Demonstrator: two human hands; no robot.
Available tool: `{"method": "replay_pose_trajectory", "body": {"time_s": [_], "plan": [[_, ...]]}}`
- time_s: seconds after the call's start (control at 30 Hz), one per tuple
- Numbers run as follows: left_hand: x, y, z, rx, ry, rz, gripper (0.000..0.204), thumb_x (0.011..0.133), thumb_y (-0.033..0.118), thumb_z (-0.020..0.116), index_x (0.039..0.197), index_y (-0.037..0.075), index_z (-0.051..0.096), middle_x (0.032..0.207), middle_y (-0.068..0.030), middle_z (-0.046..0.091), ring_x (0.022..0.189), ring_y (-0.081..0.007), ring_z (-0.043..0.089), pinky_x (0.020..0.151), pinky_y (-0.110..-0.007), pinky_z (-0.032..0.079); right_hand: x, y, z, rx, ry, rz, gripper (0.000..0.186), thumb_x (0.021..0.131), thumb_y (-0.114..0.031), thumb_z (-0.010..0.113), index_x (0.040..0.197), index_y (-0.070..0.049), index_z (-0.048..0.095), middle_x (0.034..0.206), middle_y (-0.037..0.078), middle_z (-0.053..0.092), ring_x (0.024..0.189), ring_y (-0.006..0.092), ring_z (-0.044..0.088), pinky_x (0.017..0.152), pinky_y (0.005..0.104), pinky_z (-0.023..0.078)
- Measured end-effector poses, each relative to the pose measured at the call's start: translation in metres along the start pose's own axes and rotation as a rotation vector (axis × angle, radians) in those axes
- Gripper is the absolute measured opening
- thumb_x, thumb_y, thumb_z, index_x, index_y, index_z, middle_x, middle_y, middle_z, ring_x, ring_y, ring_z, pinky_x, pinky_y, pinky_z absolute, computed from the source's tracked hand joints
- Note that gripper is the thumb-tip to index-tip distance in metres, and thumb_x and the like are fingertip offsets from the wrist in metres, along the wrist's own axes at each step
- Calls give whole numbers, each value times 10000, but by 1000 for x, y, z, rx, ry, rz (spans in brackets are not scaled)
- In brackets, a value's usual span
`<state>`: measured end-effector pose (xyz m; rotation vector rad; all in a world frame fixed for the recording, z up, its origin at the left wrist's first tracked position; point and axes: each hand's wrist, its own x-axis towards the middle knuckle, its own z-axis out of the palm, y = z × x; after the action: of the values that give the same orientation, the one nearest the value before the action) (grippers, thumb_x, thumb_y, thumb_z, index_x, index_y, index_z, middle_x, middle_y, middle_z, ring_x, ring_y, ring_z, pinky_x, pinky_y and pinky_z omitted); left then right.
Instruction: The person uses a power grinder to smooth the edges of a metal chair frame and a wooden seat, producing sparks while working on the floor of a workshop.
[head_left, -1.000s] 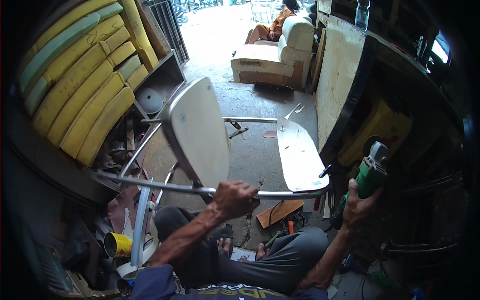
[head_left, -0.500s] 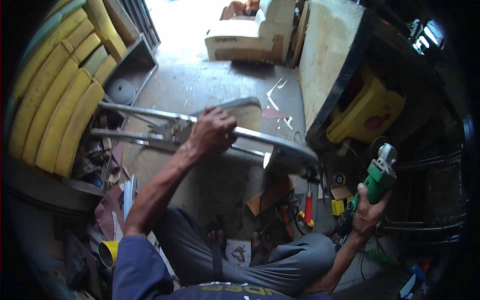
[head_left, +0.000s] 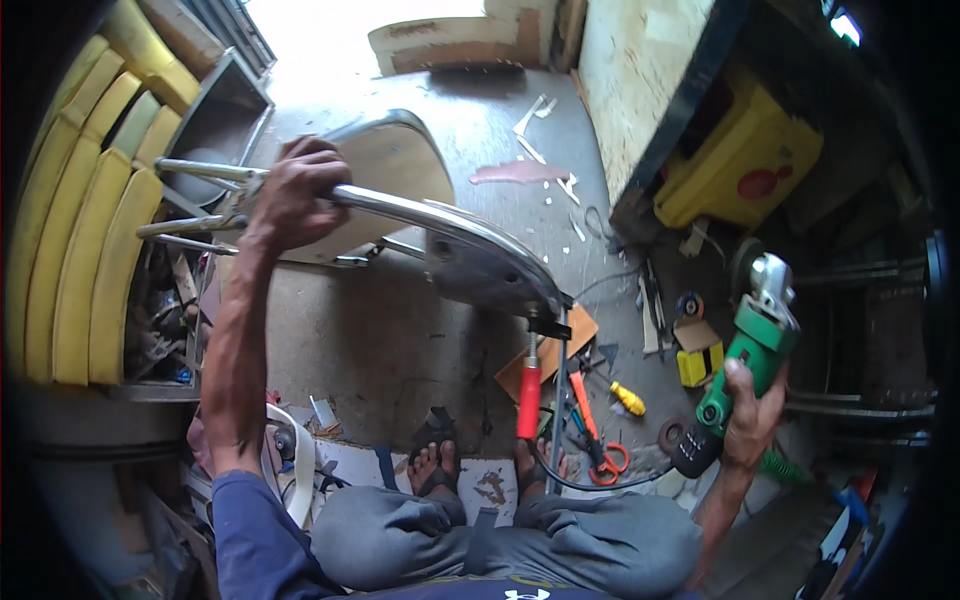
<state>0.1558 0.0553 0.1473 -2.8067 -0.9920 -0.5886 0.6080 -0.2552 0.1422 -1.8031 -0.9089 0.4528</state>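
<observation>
My left hand (head_left: 298, 190) grips the chrome tube of a metal chair frame (head_left: 430, 215), held tilted above the concrete floor. The chair's pale seat panel (head_left: 395, 165) and grey backrest (head_left: 480, 265) hang from that frame. My right hand (head_left: 752, 415) holds a green angle grinder (head_left: 752, 350) by its body, out to the right and apart from the chair; its silver head points up. My crossed legs in grey trousers and bare feet (head_left: 440, 465) are below.
On the floor near my feet lie a red-handled screwdriver (head_left: 529, 395), orange-handled scissors (head_left: 598, 440), a small yellow tool (head_left: 628, 398) and a black cable. Yellow cushions (head_left: 85, 230) stack at left. A yellow machine (head_left: 735, 165) and wooden board (head_left: 640, 70) stand at right.
My left hand has lifted and turned the chair frame up and leftward. The right hand with the grinder stays out to the right, slightly raised.
</observation>
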Motion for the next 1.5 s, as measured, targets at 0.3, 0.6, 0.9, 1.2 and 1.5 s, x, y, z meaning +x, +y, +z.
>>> {"method": "replay_pose_trajectory", "body": {"time_s": [0.3,0.6,0.9,1.2,1.5], "plan": [[-73,20,-9,180,-33,-21,157,611,73,655,731,30,564,965,-93,714,1137,-333,619,1066,-487,430,4,70,48,-249,-377,158,684,780,-366,803,1325,-37,552,1016,155,735,894,277,721,836,409,555],[-79,4,31,235,232,130,104,832,-20,632,915,39,650,1232,-139,686,1144,-333,652,1094,-532,460,-36,109,45,-355,-499,355,681,772,-330,799,1331,-40,541,1001,188,726,900,329,730,835,433,554],[13,-67,9,147,-77,9,193,778,-80,596,942,4,654,1223,-138,704,1217,-341,633,1092,-459,462,-79,129,-30,-511,-327,484,693,748,-269,817,1354,-66,551,1012,160,726,887,281,712,827,415,549],[-37,-54,-17,181,-267,120,105,792,-79,570,819,-19,651,1232,-141,710,1368,-353,555,1204,-522,358,-103,133,-83,-511,-304,514,702,759,-213,807,1383,-64,523,1023,189,739,918,372,736,833,447,558],[-146,44,-26,286,-208,33,218,692,-2,673,580,33,489,1267,-130,713,1378,-349,553,1203,-555,339,-31,137,47,-488,-586,188,824,783,-286,796,1487,-75,424,1061,267,722,980,443,718,866,480,561]]}}
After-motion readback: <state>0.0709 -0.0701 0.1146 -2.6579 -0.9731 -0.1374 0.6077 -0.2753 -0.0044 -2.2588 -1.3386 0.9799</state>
